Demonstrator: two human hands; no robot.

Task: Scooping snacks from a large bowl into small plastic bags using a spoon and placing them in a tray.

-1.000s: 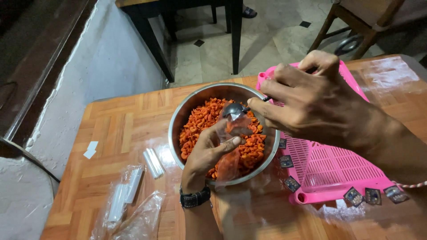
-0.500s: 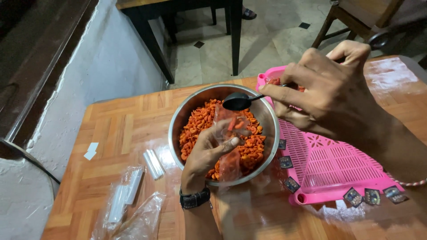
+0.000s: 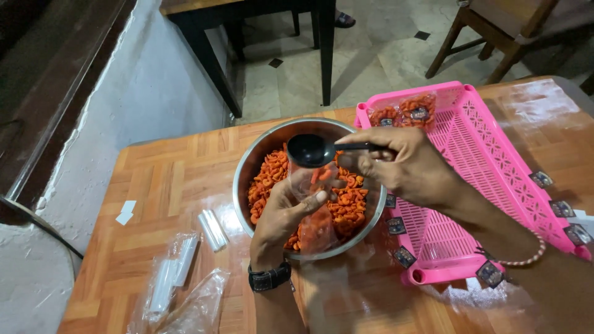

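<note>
Here, left hand (image 3: 281, 213) pinches small clear bag (image 3: 315, 207) open over steel bowl (image 3: 247, 176), so orange snacks (image 3: 349, 204) drop in, not on table. Right hand (image 3: 402, 164) grips black spoon (image 3: 312, 150), scoop just above bag mouth. Pink tray (image 3: 489, 154) right of bowl holds two filled packets (image 3: 402, 111). Empty bags (image 3: 179, 278) lie left of bowl. Nothing blocks spoon.

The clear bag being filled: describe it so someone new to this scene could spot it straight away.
Find the steel bowl of orange snacks mid-table. Over its near side, the left hand pinches a small clear bag upright, just under the black spoon in the right hand. Unlike the empty bags lying flat at the table's left, it holds orange pieces.
</note>
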